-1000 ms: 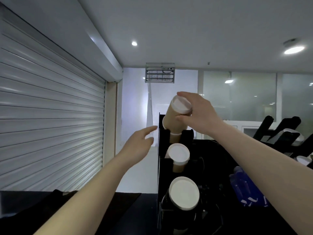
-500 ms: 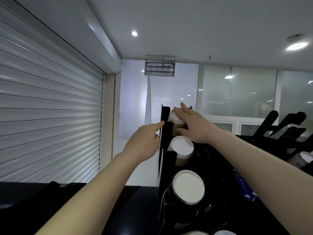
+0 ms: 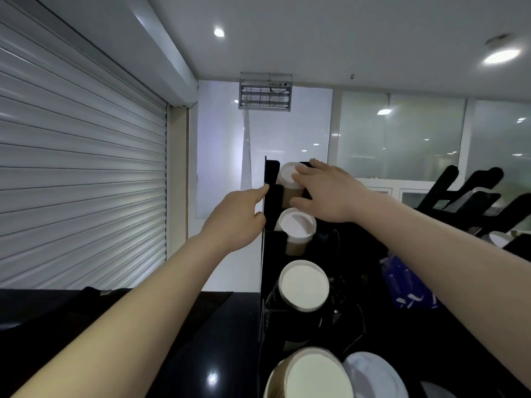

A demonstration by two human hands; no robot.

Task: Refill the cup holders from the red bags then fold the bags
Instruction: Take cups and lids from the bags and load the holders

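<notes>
The right hand (image 3: 327,193) is reaching to the top slot of the black cup holder (image 3: 271,173), its fingers lying nearly straight and spread over the white end of the top brown paper cup (image 3: 287,179), with the thumb sitting just under the cup's brown side; it is pressing on the cup rather than wrapping round it. The left hand (image 3: 238,216) is holding nothing: its outstretched index finger is touching the holder's left edge beside that cup, while the other fingers are hanging loosely curled. Below the top cup, a second brown cup (image 3: 297,225) is poking out of the next slot, a larger dark cup (image 3: 304,285) is sitting in the slot under it, and a big tan cup (image 3: 316,377) is showing at the bottom edge, just beside a white lid (image 3: 373,374). The holder is standing on a dark tabletop (image 3: 215,340), with a blue packet (image 3: 408,285) lying to its right and a closed roller shutter (image 3: 80,168) filling the left.
</notes>
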